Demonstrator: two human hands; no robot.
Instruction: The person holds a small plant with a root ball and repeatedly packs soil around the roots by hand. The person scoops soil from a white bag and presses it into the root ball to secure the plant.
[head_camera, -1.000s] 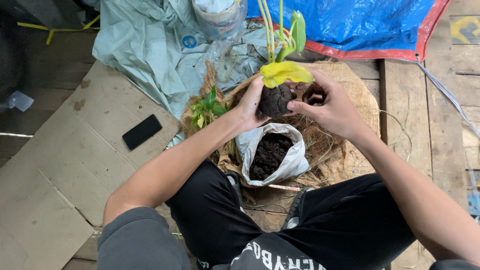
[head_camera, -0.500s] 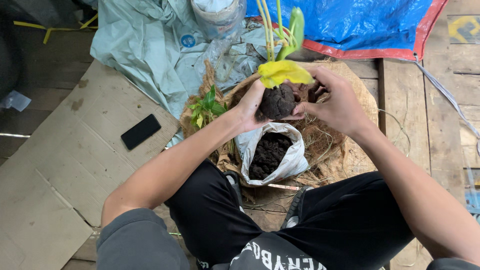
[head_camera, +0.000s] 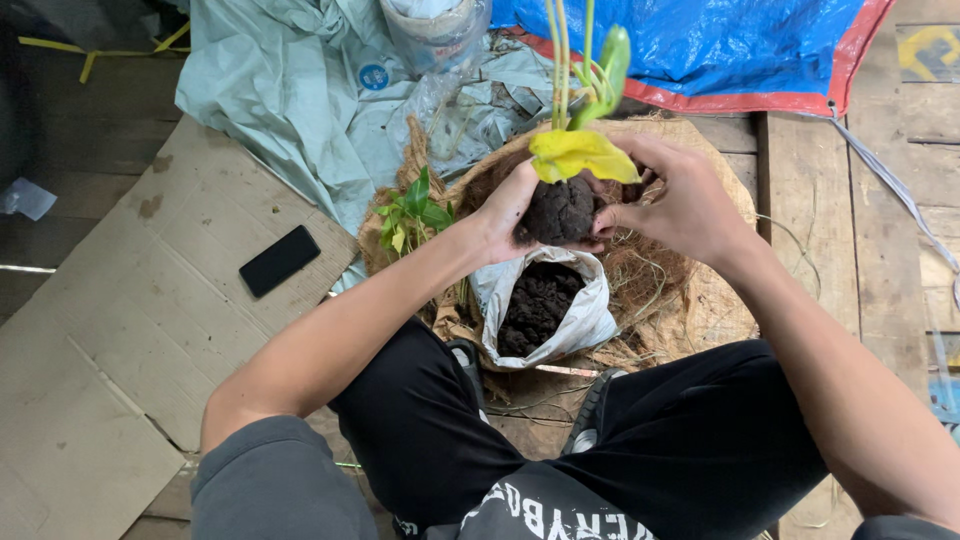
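While both hands cup the dark, round ball of soil (head_camera: 560, 210) around the plant's roots, the pressing goes best, I judge, with even, gentle pressure from both sides, so the lump firms up without crumbling or bending the thin green stems (head_camera: 560, 70) that rise from it. Working over the open white plastic bag of dark soil (head_camera: 545, 305) seems sensible too, since loose crumbs can drop back into it.

The left hand (head_camera: 505, 215) is curled narrow against the left side of the soil ball, fingers wrapped under it and palm touching it. The right hand (head_camera: 680, 200) is folded over the right side, thumb and fingers bent in around the lump, so the ball is held between the two palms. A yellow, drooping leaf (head_camera: 583, 155) hangs over the top of the ball and hides part of it.

The ball sits in the air just above the bag, which lies on a round mat of brown coconut fibre (head_camera: 700, 290). A small green seedling (head_camera: 410, 215) lies just left of the left wrist. A black flat phone (head_camera: 280, 260) rests on the brown cardboard sheet (head_camera: 130, 330), well apart from the hands.
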